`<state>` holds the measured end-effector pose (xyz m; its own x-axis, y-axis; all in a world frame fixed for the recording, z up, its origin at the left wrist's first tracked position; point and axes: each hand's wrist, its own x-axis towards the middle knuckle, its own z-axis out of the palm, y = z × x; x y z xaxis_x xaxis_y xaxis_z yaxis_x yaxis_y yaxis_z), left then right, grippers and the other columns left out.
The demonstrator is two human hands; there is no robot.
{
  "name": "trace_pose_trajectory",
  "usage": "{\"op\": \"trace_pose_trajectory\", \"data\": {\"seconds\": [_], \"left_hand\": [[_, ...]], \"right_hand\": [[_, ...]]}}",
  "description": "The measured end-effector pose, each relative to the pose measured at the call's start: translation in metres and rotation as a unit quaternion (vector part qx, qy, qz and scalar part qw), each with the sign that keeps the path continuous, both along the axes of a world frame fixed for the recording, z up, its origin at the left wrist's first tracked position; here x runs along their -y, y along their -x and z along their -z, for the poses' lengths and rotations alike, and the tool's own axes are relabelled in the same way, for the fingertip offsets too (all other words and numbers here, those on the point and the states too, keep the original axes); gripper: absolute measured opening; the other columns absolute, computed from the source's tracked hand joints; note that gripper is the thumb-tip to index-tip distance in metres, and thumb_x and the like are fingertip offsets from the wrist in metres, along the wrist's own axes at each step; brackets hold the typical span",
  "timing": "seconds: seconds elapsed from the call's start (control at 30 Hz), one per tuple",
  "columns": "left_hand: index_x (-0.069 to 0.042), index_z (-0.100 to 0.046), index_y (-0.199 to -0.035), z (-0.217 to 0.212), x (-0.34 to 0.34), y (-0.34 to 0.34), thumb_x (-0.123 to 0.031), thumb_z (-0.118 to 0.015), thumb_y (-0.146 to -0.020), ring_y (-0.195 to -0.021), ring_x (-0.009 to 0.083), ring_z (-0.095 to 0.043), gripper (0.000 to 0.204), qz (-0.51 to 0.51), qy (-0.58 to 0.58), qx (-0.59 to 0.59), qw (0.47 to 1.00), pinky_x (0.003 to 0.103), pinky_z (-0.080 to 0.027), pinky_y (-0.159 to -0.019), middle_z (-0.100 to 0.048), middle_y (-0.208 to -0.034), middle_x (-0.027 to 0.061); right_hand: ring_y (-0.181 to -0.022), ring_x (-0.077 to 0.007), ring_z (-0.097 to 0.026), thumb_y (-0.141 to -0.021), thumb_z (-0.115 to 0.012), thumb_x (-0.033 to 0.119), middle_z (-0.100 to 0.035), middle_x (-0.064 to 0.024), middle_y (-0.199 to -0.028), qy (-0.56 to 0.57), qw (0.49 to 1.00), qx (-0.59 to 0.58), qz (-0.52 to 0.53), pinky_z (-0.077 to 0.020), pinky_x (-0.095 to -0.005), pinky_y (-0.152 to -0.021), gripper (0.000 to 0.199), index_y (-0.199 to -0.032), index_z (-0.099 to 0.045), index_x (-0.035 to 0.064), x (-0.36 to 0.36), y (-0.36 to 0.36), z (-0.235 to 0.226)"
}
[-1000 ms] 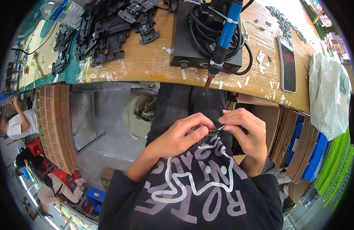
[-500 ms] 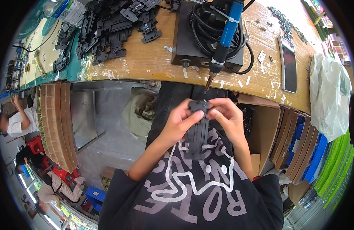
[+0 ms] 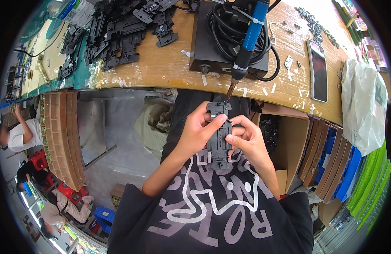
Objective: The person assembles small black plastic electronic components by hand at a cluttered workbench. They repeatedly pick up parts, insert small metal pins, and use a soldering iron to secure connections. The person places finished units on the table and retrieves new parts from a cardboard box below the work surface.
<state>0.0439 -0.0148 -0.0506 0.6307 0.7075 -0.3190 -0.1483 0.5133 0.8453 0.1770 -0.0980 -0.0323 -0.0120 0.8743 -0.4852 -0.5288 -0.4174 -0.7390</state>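
My left hand is closed on a long black plastic moulded part, its thumb across the face near the upper end. From the other side, my right hand grips the part's right edge between thumb and curled fingers. The part stands lengthwise in front of my chest, far end up by the table edge. A soldering iron with a blue and black handle points down over that edge. Its coppery tip ends right at the part's upper end; whether they touch I cannot tell.
The iron leans over a black box with coiled cable. Black plastic parts lie piled at the far left. A phone, small white strips and a white plastic bag are at the right. Below stands an open cardboard box.
The black part has moved up a little, its far end now at the iron's tip. My right hand has slid down along the part's right edge.
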Motion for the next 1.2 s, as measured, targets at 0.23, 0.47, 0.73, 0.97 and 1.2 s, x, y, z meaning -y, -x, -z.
{"op": "trace_pose_trajectory", "data": {"seconds": [0.23, 0.47, 0.73, 0.97, 1.2], "left_hand": [[-0.001, -0.048, -0.094, 0.002, 0.000, 0.000, -0.010, -0.054, -0.082, -0.068, 0.0055, -0.053, 0.016, -0.001, 0.029, 0.015, 0.999, 0.018, -0.043, -0.058, -0.057, -0.078, 0.0043], [0.000, -0.049, -0.098, 0.004, 0.000, 0.000, -0.009, -0.051, -0.082, -0.068, 0.0053, -0.052, 0.018, -0.001, 0.029, 0.015, 0.999, 0.018, -0.042, -0.060, -0.055, -0.079, 0.0025], [0.000, -0.050, -0.099, 0.010, 0.000, 0.001, -0.010, -0.051, -0.082, -0.067, 0.0057, -0.052, 0.020, -0.001, 0.087, 0.064, 0.994, 0.018, -0.042, -0.057, -0.055, -0.079, 0.0032], [0.001, -0.051, -0.098, 0.008, -0.004, 0.002, -0.009, -0.052, -0.081, -0.069, 0.0063, -0.053, 0.020, 0.017, 0.033, 0.019, 0.999, 0.018, -0.042, -0.059, -0.056, -0.080, 0.0039], [0.000, -0.049, -0.094, 0.013, -0.005, 0.000, -0.011, -0.054, -0.082, -0.065, 0.0056, -0.054, 0.017, -0.003, 0.022, 0.017, 1.000, 0.017, -0.043, -0.054, -0.058, -0.075, 0.0059]], "right_hand": [[-0.050, -0.0169, -0.058, -0.078, -0.055, 0.001, -0.058, -0.0092, -0.069, -0.013, 1.000, -0.008, 0.009, -0.0488, -0.0250, -0.045, 0.022, -0.095, -0.041, -0.0021, -0.002, 0.001, -0.004], [-0.050, -0.0167, -0.058, -0.078, -0.055, 0.001, -0.058, -0.0091, -0.068, -0.013, 1.000, 0.013, 0.011, -0.0484, -0.0245, -0.044, 0.022, -0.094, -0.041, -0.0021, -0.003, 0.002, -0.005], [-0.049, -0.0164, -0.058, -0.078, -0.056, 0.002, -0.058, -0.0092, -0.066, -0.008, 1.000, 0.017, 0.014, -0.0477, -0.0237, -0.044, 0.021, -0.092, -0.041, -0.0016, -0.007, 0.006, -0.011], [-0.048, -0.0163, -0.058, -0.078, -0.055, 0.002, -0.057, -0.0075, -0.065, -0.001, 1.000, 0.021, 0.014, -0.0472, -0.0235, -0.043, 0.021, -0.093, -0.040, -0.0011, -0.005, 0.007, -0.005], [-0.048, -0.0163, -0.057, -0.078, -0.055, 0.002, -0.057, -0.0072, -0.066, -0.003, 1.000, -0.009, 0.027, -0.0474, -0.0245, -0.043, 0.022, -0.093, -0.040, -0.0006, -0.005, 0.006, 0.005]]}}
